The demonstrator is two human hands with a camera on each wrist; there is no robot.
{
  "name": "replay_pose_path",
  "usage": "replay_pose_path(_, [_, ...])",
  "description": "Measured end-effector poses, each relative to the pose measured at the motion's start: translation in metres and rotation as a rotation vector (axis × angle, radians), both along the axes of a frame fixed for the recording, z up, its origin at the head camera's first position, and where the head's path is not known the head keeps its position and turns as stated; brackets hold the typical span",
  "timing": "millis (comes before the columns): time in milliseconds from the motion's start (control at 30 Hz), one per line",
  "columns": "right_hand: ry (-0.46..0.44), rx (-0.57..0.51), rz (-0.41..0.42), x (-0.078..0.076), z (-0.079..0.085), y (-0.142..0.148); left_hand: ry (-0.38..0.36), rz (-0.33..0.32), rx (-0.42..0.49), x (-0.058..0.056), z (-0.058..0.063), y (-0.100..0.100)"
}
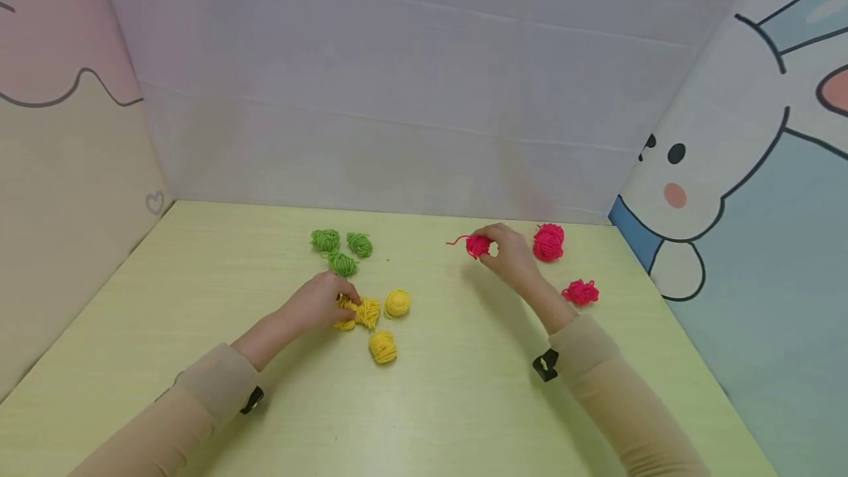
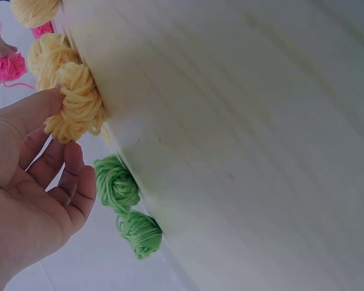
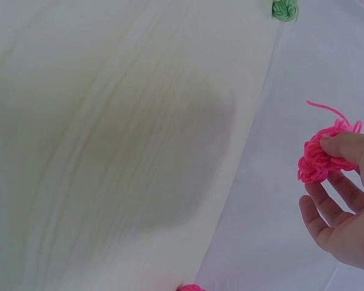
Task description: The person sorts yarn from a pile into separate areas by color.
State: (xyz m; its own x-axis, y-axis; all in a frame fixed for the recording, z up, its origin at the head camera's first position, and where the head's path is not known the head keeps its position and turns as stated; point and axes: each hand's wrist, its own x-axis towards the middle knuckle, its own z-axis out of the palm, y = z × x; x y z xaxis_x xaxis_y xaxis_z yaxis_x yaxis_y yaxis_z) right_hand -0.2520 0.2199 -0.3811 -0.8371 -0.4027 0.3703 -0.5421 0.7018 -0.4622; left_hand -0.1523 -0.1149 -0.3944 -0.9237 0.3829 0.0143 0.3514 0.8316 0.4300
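Note:
In the head view my left hand (image 1: 322,300) pinches a bow-shaped yellow yarn bundle (image 1: 366,313) that lies on the table. The left wrist view shows the thumb on one side of this yellow bundle (image 2: 79,103) and fingertips on the other. Farther right, my right hand (image 1: 509,255) holds a small pink yarn ball (image 1: 477,245) above the table, a loose strand trailing left. Thumb and fingers grip that pink ball (image 3: 324,154) in the right wrist view. Close to the left hand sit two more yellow yarn balls (image 1: 397,303).
Beyond the left hand, several green yarn balls (image 1: 325,240) lie grouped. On the right are a round pink ball (image 1: 548,242) and a looser pink bundle (image 1: 580,292), near the right forearm. A pale wall sheet (image 1: 397,94) rises behind the table (image 1: 424,418).

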Motion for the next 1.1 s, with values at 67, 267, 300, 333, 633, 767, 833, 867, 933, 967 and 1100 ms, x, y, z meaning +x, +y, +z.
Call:
replay_pose_path(67, [-0.008, -0.004, 0.004, 0.001, -0.001, -0.003, 0.001, 0.000, 0.001, 0.000, 0.000, 0.000])
replay_pose_path(267, [-0.030, 0.000, 0.025, 0.003, -0.007, -0.014, 0.011, 0.000, -0.007, 0.001, 0.000, 0.000])
replay_pose_path(300, [-0.031, 0.005, 0.032, 0.004, -0.008, -0.016, 0.015, -0.001, -0.010, 0.001, 0.000, 0.001])
replay_pose_path(333, [-0.030, 0.012, 0.041, 0.004, -0.009, -0.017, 0.019, -0.002, -0.013, 0.001, 0.000, 0.001])
replay_pose_path(633, [-0.083, 0.133, 0.056, 0.004, -0.021, -0.028, 0.027, 0.000, -0.023, 0.002, 0.003, 0.003])
replay_pose_path(767, [-0.118, 0.172, 0.045, 0.003, -0.023, -0.032, 0.038, -0.021, -0.025, 0.001, 0.004, 0.004])
replay_pose_path(833, [-0.135, 0.183, 0.043, 0.002, -0.024, -0.033, 0.042, -0.027, -0.032, 0.001, 0.005, 0.005])
replay_pose_path(867, [-0.142, 0.189, 0.044, 0.002, -0.025, -0.033, 0.045, -0.029, -0.037, 0.001, 0.006, 0.005])
replay_pose_path(933, [-0.160, 0.196, 0.044, 0.001, -0.026, -0.034, 0.041, -0.018, -0.040, 0.001, 0.008, 0.005])
replay_pose_path(967, [-0.167, 0.201, 0.043, 0.001, -0.026, -0.034, 0.038, -0.011, -0.037, 0.001, 0.009, 0.006])
replay_pose_path(1100, [-0.199, 0.206, 0.046, -0.001, -0.028, -0.034, 0.024, 0.012, -0.021, 0.001, 0.017, 0.009])
